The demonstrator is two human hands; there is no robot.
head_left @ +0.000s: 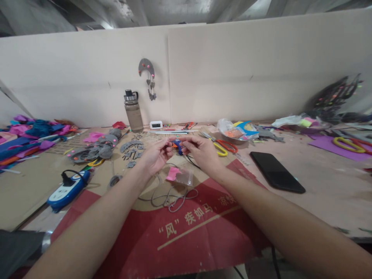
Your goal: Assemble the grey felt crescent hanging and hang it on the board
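Over the middle of the cardboard, my left hand [157, 157] and my right hand [202, 153] meet at the fingertips. Both are closed in a pinch; whatever is between the fingers is too small to make out. Just behind them lies a blue and orange glue gun [179, 148], partly covered by my fingers, with a black cord. Below my hands are a small clear plastic bag with a pink piece [174, 174] and a loose tangle of grey cord [171, 199]. To the left of my left hand lie a grey felt crescent [132, 145] and small grey felt pieces [131, 164].
A blue and white power strip [68, 192] and grey felt pieces with pink dots [95, 149] lie left. A bottle [133, 112] and a small white clock [156, 124] stand at the back. Right are scissors [221, 149], a bowl [236, 133] and a black phone [276, 170].
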